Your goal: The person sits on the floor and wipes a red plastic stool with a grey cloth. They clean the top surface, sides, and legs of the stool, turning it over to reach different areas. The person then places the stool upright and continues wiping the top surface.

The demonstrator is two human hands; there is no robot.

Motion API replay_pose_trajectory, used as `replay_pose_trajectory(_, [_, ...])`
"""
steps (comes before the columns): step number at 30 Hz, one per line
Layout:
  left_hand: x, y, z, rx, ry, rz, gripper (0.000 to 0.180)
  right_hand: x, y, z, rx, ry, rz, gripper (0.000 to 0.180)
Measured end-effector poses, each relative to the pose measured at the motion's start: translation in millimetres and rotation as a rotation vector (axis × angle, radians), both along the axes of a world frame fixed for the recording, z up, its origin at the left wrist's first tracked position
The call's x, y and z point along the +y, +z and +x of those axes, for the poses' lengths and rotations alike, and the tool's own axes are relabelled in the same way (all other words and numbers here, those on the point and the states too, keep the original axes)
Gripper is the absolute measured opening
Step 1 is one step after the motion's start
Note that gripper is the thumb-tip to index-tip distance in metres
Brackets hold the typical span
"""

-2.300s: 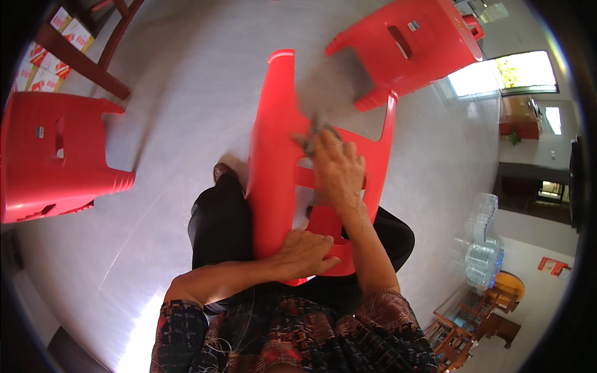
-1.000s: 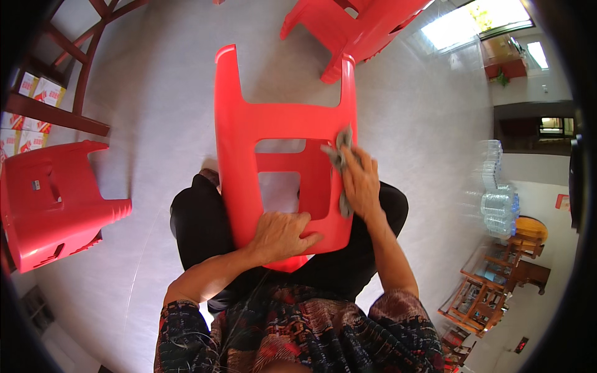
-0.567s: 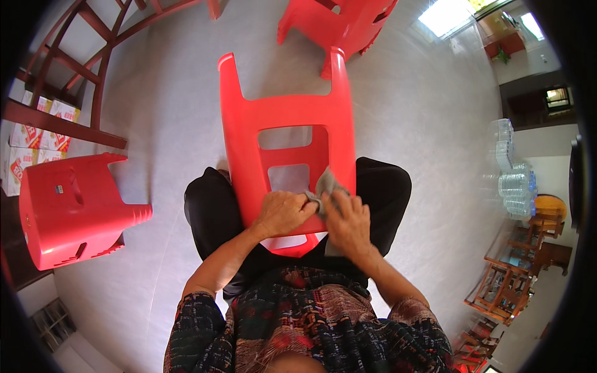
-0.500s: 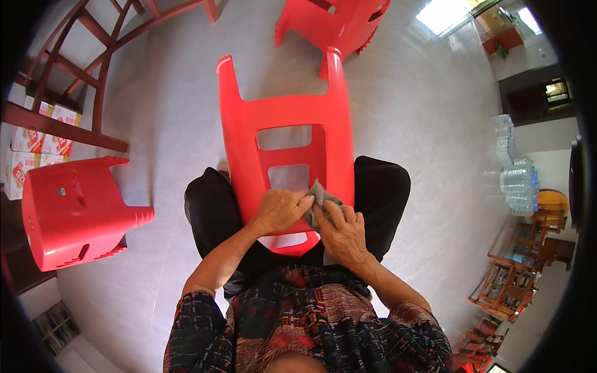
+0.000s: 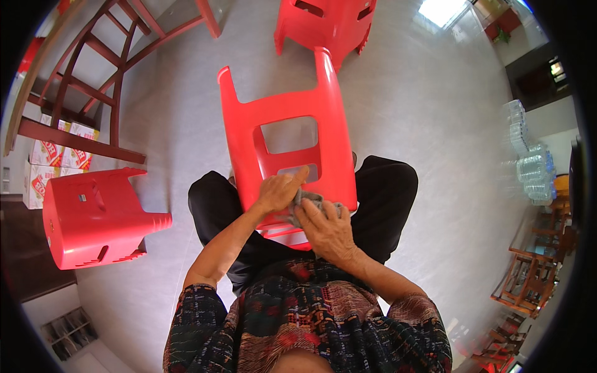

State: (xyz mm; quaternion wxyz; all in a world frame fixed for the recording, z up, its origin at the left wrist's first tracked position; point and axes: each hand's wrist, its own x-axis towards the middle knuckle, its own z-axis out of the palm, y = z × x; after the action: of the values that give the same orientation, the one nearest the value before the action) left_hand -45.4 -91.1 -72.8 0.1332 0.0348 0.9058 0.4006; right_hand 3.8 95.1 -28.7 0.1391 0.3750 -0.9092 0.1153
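A red plastic stool lies tipped between my knees, its legs pointing away from me and its seat end close to my body. At that seat end I hold a crumpled grey cloth with both hands. My left hand is curled on the left side of the cloth, thumb raised, its fingertips partly hidden. My right hand presses the cloth against the stool from the right, fingers bent over it. The part of the stool under the cloth is hidden.
Another red stool lies on its side at the left, and a third red stool is at the far side. Dark red wooden furniture legs and stacked cartons are at the left. Wrapped bottles and wooden chairs line the right.
The stool between my knees has tilted a little, its far legs shifting left. My hands and the cloth have slid slightly left across its near end, and my left thumb now sticks up.
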Motion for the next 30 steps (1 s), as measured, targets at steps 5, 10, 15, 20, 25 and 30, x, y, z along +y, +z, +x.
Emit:
replay_pose_trajectory(5, [0, 11, -13, -0.245, 0.05, 0.093, 0.085, 21, -7, -16, 0.034, -0.178, -0.074, 0.041])
replay_pose_trajectory(10, [-1, 16, -23, -0.308, 0.159, 0.183, 0.093, 37, -15, -34, 0.007, -0.419, -0.105, 0.04])
replay_pose_trajectory(15, [2, 21, -34, -0.431, 0.141, 0.256, 0.096, -3, -7, -18, 0.105, -0.109, 0.01, 0.039])
replay_pose_trajectory(20, [-4, 2, -26, -0.271, 0.197, 0.318, 0.09, -7, -7, -29, 0.141, -0.015, -0.011, 0.036])
replay_pose_trajectory(25, [-16, 19, -20, -0.215, 0.258, 0.305, 0.073, 41, -6, -77, -0.214, -0.298, -0.358, 0.032])
replay_pose_trajectory(30, [-47, 6, -2, -0.127, 0.242, 0.311, 0.063, 61, -60, -114, -0.636, -0.228, -0.607, 0.031])
